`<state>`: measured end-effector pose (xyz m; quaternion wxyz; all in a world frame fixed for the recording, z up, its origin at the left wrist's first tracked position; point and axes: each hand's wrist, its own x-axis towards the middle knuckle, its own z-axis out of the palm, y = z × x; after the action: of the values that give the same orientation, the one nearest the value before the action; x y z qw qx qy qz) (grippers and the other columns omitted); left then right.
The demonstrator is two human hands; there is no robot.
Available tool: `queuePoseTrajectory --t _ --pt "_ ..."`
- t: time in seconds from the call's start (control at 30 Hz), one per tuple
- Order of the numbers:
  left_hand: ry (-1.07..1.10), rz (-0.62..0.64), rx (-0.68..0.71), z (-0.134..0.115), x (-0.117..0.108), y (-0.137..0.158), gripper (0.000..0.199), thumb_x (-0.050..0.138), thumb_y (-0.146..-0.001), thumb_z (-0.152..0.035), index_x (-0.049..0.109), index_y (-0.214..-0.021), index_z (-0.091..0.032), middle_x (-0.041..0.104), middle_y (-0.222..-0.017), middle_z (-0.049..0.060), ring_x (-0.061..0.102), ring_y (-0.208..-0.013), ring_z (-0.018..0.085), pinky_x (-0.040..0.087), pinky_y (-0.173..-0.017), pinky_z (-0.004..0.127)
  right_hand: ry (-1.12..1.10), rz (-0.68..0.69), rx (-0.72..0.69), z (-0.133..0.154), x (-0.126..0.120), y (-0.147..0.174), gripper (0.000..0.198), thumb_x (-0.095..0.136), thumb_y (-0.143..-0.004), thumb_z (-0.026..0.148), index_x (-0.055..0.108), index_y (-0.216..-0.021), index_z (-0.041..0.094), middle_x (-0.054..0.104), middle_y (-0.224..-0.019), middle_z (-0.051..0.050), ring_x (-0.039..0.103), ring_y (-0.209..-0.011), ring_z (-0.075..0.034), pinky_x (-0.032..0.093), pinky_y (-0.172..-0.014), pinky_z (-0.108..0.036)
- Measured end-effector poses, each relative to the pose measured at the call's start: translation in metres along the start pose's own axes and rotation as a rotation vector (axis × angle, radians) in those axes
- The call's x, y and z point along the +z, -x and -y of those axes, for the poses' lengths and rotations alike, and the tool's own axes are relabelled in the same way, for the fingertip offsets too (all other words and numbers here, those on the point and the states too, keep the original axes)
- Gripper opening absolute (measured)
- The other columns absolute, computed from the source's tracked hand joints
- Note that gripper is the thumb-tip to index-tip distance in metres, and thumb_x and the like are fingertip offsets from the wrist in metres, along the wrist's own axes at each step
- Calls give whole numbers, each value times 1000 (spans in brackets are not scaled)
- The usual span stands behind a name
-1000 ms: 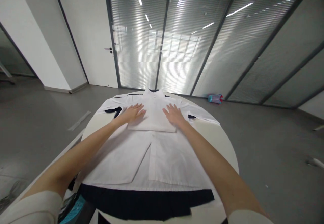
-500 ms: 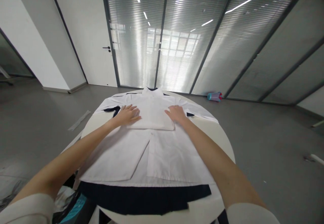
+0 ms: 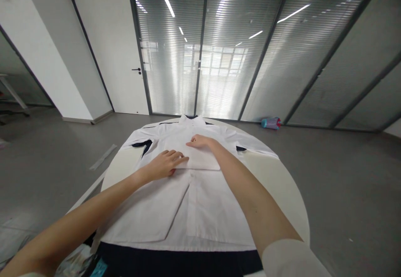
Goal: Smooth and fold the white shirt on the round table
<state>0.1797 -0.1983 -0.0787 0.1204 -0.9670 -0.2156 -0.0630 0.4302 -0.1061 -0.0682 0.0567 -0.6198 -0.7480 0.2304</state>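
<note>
A white long-sleeved shirt lies spread on a round white table, collar at the far end. Across its chest is a flat white rectangular panel; I cannot tell whether it is cloth or a separate sheet. My left hand rests by the panel's lower left part, open, index finger stretched to the right and the others loosely bent. Farther up, my right hand touches the panel's upper middle, open, with loosely bent fingers and the thumb apart. Dark navy fabric shows below the shirt's hem.
A blue, purple and red object sits on the floor by the glass partition. At the near left, a clear plastic bag lies beside the table. A white strip is on the floor to the left.
My left hand has slid right and toward me along the panel. My right hand has moved left toward its middle, and its fingers have bent. The view has shifted slightly.
</note>
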Motion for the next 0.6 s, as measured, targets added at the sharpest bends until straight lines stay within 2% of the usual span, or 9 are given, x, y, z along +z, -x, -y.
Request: queuePoseTrajectory --t 0.13,0.23,0.3,0.4,0.43,0.5,0.6 --pt "-120 -26 -39 -5 4 -4 60 52 -89 -10 42 -147 -24 60 -129 12 58 -111 28 47 -91 40 -5 56 17 1 -6 -6 50 66 -81 63 74 -101 18 73 -114 -10 68 -104 -30 51 -93 -39" --pt "-172 -102 -74 -1 6 -6 48 46 -93 -9 51 -139 -21 63 -122 12 60 -107 28 48 -89 42 -36 94 25 1 -19 5 53 62 -84 65 73 -105 18 72 -116 -11 67 -108 -31 50 -96 -40" --pt "-154 -190 -89 6 2 -11 40 46 -93 -7 59 -129 -20 65 -117 12 60 -108 28 49 -92 43 -146 103 35 -5 -29 23 58 59 -85 67 69 -116 18 68 -126 -12 65 -114 -31 51 -97 -39" --pt "-69 -359 -81 12 -11 -31 33 45 -90 -4 67 -110 -19 67 -109 11 61 -109 27 49 -98 43 -447 104 37 -23 -40 69 64 57 -89 66 58 -133 20 61 -138 -11 63 -117 -26 55 -92 -35" --pt "-31 -411 -62 11 -17 -42 32 45 -90 -4 68 -106 -19 67 -108 10 61 -110 26 48 -101 44 -534 69 45 -32 -43 88 63 57 -90 64 56 -136 21 60 -140 -10 64 -117 -25 56 -91 -34" --pt "53 -503 -14 3 -28 -71 31 45 -89 -5 67 -103 -20 67 -109 9 61 -111 24 45 -108 46 -646 -82 101 -51 -49 131 60 60 -90 59 56 -136 21 60 -139 -11 64 -116 -25 57 -89 -32" --pt "176 -609 63 -26 -38 -129 30 47 -89 -7 66 -107 -21 67 -115 7 60 -116 22 37 -116 48 -772 -334 223 -84 -57 198 53 65 -89 51 60 -130 18 65 -131 -13 68 -108 -26 60 -81 -32"
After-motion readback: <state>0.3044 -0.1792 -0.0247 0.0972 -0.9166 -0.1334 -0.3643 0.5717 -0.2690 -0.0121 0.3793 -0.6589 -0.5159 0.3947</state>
